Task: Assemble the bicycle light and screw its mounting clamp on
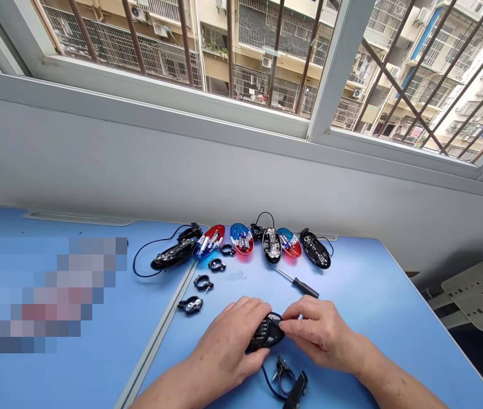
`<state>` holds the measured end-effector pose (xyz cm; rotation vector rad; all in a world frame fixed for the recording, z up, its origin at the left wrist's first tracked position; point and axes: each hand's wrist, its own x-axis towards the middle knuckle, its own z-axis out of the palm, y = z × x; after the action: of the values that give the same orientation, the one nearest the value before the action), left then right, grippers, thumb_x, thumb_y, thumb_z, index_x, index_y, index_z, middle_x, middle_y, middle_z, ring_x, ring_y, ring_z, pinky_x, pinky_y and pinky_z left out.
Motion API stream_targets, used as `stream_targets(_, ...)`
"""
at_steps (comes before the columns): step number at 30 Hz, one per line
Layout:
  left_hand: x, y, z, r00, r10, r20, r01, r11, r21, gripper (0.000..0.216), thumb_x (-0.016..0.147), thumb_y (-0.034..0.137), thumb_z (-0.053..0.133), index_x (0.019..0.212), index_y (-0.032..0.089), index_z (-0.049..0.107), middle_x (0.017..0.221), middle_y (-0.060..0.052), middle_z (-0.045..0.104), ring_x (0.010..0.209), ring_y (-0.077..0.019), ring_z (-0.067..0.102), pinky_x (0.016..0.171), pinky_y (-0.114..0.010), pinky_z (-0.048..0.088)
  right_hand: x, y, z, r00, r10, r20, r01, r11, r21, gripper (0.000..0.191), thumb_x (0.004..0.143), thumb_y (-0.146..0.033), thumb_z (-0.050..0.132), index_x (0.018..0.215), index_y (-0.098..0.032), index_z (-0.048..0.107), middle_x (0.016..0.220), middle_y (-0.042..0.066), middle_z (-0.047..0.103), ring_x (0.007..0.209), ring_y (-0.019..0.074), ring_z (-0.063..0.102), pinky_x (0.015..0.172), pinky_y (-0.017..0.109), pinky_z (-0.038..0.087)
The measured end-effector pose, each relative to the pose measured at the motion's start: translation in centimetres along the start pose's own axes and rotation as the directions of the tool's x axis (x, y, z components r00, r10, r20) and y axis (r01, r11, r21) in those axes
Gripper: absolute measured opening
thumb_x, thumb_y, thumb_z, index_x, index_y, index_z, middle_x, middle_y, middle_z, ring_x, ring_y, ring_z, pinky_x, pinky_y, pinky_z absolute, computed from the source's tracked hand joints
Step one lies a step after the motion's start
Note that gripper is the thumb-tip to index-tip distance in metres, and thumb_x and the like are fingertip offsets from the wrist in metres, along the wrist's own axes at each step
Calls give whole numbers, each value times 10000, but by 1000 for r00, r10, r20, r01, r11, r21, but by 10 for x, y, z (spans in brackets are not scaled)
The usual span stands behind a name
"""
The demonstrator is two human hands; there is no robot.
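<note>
My left hand (236,335) is closed around a black oval bike-light housing (265,331) just above the blue table. At the housing's right end, my right hand (320,330) has thumb and fingers pinched together; what lies between the fingertips is hidden. A cable runs from under the housing to a black clamp with a switch piece (294,389) in front of my hands. Beyond my right hand lies a screwdriver (298,282) with a black handle.
Several black ring clamps (203,283) lie left of my hands. Farther back are red-and-blue light covers (242,238) with batteries in them and open black housings (272,246), (315,249). Two blue tabletops meet at a seam (156,335). A blurred patch covers the left table; a barred window is behind.
</note>
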<state>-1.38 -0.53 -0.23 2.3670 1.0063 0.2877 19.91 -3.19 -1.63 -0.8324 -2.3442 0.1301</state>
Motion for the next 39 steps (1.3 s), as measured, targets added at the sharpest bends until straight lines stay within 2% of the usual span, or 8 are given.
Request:
stream_targets(10, -1, 1, 1, 1000, 7, -6, -7, 1000, 15, 276, 688, 140, 519, 952, 221, 524, 960, -37, 592, 888, -234, 508, 752, -342, 399, 0, -2, -3, 999, -33, 8, 34, 996, -88, 190, 851, -127, 505, 982, -214, 611, 895, 64, 673, 649, 141, 554, 570, 258, 445)
stream_targets(16, -1, -1, 3, 999, 26, -29, -25, 999, 28, 299, 668, 123, 508, 948, 228, 526, 950, -31, 596, 879, -234, 514, 738, -336, 404, 1, -4, -7, 996, -69, 59, 76, 989, -128, 237, 819, -83, 532, 1005, -216, 593, 931, 74, 676, 662, 147, 578, 561, 257, 444)
stream_targets(19, -1, -1, 3, 1000, 15, -20, -15, 999, 31, 289, 675, 132, 511, 948, 223, 528, 954, -37, 595, 881, -237, 513, 740, -341, 405, 0, -2, -6, 998, -34, 45, 38, 995, -90, 213, 836, -105, 533, 998, -220, 611, 943, 75, 676, 686, 145, 592, 587, 260, 465)
stream_targets(25, 0, 1, 0, 1000, 10, -3, -10, 1000, 27, 275, 685, 143, 509, 948, 222, 527, 961, -38, 590, 886, -237, 510, 745, -342, 403, -1, 4, 1, 998, 69, 4, -70, 992, 107, 177, 861, -154, 534, 993, -195, 644, 870, 69, 682, 743, 147, 625, 654, 260, 510)
stream_targets(31, -1, 3, -2, 1000, 0, 14, 0, 1000, 24, 277, 687, 144, 513, 955, 214, 531, 965, -43, 587, 892, -239, 502, 756, -351, 397, 0, 3, 4, 997, 69, -38, -67, 996, 54, 165, 875, -150, 516, 967, -182, 649, 787, 61, 669, 667, 141, 591, 587, 248, 481)
stream_targets(39, 0, 0, 3, 1000, 13, -1, -13, 1000, 22, 259, 686, 142, 499, 935, 209, 535, 948, -39, 587, 870, -232, 489, 738, -342, 385, 2, -2, 5, 996, 89, -17, -89, 996, 29, 134, 878, -147, 498, 865, -176, 628, 744, 54, 638, 655, 138, 558, 578, 242, 454)
